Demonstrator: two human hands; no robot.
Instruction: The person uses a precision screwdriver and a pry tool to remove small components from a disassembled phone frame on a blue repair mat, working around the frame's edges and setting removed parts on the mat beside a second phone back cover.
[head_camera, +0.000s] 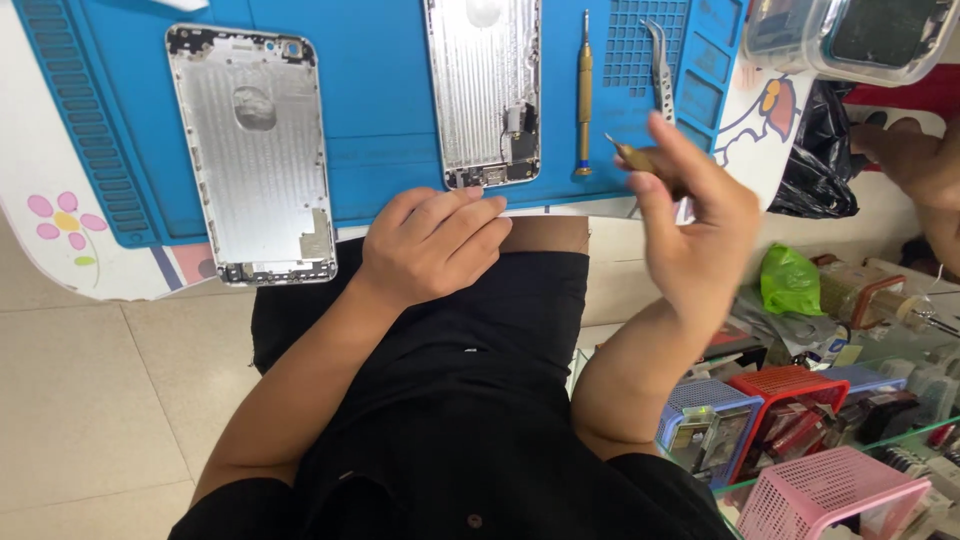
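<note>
A: Left to right, quick. Silver phone back housing (255, 150) lies flat, inside up, on the blue work mat (370, 90), far left.

B: Left hand (432, 245)?

A: Resting at the near edge of the tabletop (50, 240), fingers (470, 215) curled together, holding nothing, just below a second silver housing (485, 90) on the mat. Touching it? Can't tell.

B: Then?

A: Gold-handled screwdriver (584, 95) lies upright on the mat just right of that housing, metal tweezers (660, 65) beyond it.

B: Right hand (695, 225)?

A: Raised over the mat's near right corner, blurred, fingers (680, 150) clamped on a small brass-coloured tool (628, 155), tip pointing left, off the mat.

B: Further right?

A: Black bag (815, 150), green bag (790, 280), red and pink baskets (830, 490) below; another person's hand (915, 160) at the right edge
</note>
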